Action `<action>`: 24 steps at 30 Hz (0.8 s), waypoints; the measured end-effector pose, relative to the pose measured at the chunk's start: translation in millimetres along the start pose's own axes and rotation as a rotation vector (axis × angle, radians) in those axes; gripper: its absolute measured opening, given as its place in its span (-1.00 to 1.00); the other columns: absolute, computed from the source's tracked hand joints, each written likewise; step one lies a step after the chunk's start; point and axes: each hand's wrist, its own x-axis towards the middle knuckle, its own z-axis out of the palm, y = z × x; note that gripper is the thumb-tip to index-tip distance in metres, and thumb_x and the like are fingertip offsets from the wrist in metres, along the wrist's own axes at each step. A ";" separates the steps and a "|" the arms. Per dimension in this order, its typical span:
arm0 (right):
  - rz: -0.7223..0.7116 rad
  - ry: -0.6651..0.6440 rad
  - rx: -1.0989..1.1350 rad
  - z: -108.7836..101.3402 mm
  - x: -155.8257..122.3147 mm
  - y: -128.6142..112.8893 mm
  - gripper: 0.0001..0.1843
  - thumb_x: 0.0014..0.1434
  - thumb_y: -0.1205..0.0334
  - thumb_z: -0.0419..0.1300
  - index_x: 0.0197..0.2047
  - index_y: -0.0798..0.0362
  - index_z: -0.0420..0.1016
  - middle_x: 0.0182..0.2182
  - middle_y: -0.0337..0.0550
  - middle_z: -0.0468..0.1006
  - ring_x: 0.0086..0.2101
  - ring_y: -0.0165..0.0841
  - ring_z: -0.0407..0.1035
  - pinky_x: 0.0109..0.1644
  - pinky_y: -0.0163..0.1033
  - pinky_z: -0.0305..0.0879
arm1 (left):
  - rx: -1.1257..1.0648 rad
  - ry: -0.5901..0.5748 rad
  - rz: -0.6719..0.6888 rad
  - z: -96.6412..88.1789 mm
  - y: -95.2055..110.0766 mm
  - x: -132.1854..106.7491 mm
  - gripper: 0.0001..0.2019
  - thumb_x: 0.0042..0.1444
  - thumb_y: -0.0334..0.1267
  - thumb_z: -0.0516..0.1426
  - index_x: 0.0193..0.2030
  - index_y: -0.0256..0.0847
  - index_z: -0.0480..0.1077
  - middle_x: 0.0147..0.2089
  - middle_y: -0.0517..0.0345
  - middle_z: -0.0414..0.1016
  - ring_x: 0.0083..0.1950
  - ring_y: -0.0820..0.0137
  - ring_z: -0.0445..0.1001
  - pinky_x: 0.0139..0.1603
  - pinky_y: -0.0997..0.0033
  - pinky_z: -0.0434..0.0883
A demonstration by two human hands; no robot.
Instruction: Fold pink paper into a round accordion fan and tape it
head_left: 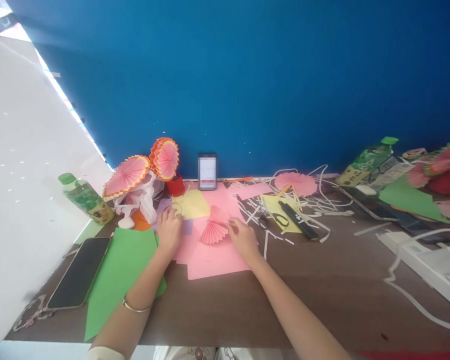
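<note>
A pleated pink paper fan (214,227) lies on pink paper sheets (213,257) in the middle of the brown table (322,280). My right hand (243,239) rests just right of the fan, its curled fingers touching the fan's edge. My left hand (169,230) is down on the papers to the fan's left, fingers curled near a yellow sheet (191,204); what they hold, if anything, is hidden. A thin bangle (137,307) circles my left wrist.
Finished pink-and-orange fans (146,167) stand at the back left by a green bottle (85,197). A phone (207,171) leans on the blue wall. Another phone (78,272) and green paper (120,277) lie left. Scissors (279,219), paper strips and a power strip (431,262) lie right.
</note>
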 end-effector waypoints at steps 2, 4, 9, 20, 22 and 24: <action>-0.078 -0.005 -0.128 -5.9 5.8 4.3 -0.83 0.09 0.26 0.06 -0.28 0.02 0.45 -0.36 -0.08 0.54 -0.27 -0.20 0.40 -0.15 -0.07 0.28 | -0.200 0.020 0.077 0.0 7.2 1.9 -0.78 0.15 -0.32 -0.06 -0.28 -0.21 0.42 -0.24 -0.02 0.45 -0.14 0.23 0.33 0.01 0.15 0.16; -0.151 0.040 -0.133 -11.7 8.6 5.7 -0.80 0.11 0.30 0.02 -0.26 0.02 0.46 -0.32 -0.07 0.52 -0.23 -0.19 0.37 -0.11 -0.04 0.26 | -0.398 -0.030 0.133 -0.1 16.6 1.5 -0.76 0.17 -0.25 -0.06 -0.32 -0.21 0.41 -0.38 0.04 0.44 -0.26 0.29 0.34 -0.13 0.26 0.25; -0.259 0.097 0.100 -14.3 -1.0 -9.4 -0.70 0.16 0.29 0.00 -0.05 -0.03 0.38 -0.15 -0.08 0.42 -0.13 -0.27 0.35 -0.03 -0.12 0.31 | -0.684 -0.204 0.219 0.8 36.7 -9.9 -0.77 0.16 -0.19 -0.04 -0.31 -0.20 0.40 -0.35 0.07 0.43 -0.31 0.36 0.35 -0.24 0.39 0.29; -0.312 0.158 0.114 -8.1 -12.0 -18.2 -0.71 0.19 0.30 -0.03 -0.12 -0.05 0.46 -0.24 -0.11 0.51 -0.19 -0.28 0.41 -0.03 -0.12 0.35 | -0.924 -0.436 0.324 -10.4 58.9 -21.5 -0.74 0.12 -0.16 0.02 -0.11 -0.16 0.40 -0.20 0.04 0.49 -0.21 0.32 0.41 -0.13 0.36 0.32; -0.262 0.185 0.107 -8.6 -10.8 -17.6 -0.70 0.18 0.30 -0.04 -0.13 -0.06 0.47 -0.25 -0.11 0.52 -0.23 -0.28 0.42 -0.06 -0.11 0.36 | -0.934 -0.435 0.328 -11.2 59.7 -22.0 -0.74 0.12 -0.18 0.02 -0.10 -0.15 0.41 -0.18 0.04 0.49 -0.17 0.32 0.41 -0.09 0.34 0.31; -0.219 0.192 0.114 -8.9 -9.6 -17.7 -0.71 0.17 0.29 -0.03 -0.14 -0.07 0.47 -0.27 -0.12 0.53 -0.24 -0.28 0.42 -0.08 -0.11 0.36 | -0.946 -0.441 0.305 -10.4 58.7 -22.3 -0.75 0.12 -0.20 0.01 -0.11 -0.15 0.42 -0.16 0.04 0.49 -0.14 0.31 0.42 -0.07 0.33 0.31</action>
